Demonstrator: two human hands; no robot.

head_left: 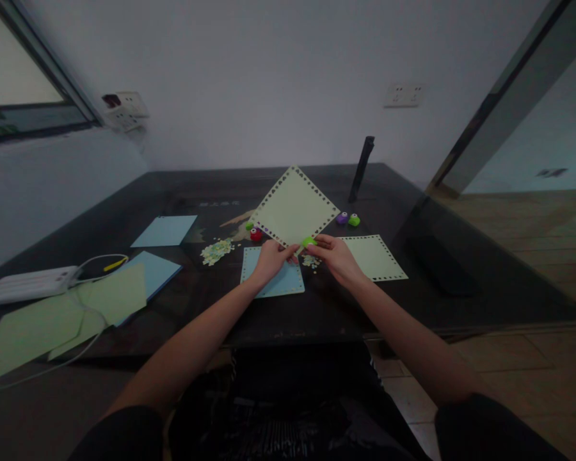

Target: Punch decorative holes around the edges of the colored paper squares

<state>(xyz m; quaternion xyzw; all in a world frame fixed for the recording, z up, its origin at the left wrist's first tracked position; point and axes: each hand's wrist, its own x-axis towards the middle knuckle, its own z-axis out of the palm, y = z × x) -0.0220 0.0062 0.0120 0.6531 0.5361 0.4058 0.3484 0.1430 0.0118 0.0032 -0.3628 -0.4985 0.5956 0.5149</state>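
A pale yellow-green sheet (294, 206) with small punched holes along its edges is raised above the table, one corner pointing toward me. My left hand (273, 259) is closed on the sheet near that lower corner. In my right hand (333, 254) is a bright green punch (309, 242), set at the sheet's lower edge right of the corner. A blue sheet (281, 282) with holes round its border lies beneath my left hand. Small paper bits (312, 261) are scattered below my right hand.
On the dark table (336, 314) are a punched yellow-green sheet (377, 258), a purple punch (342, 218), a green punch (354, 220), a red punch (256, 234) and a paper-bit pile (217, 251). Plain sheets (33, 320), a white power strip (29, 285) and cables are left; a black stand (361, 169) is behind.
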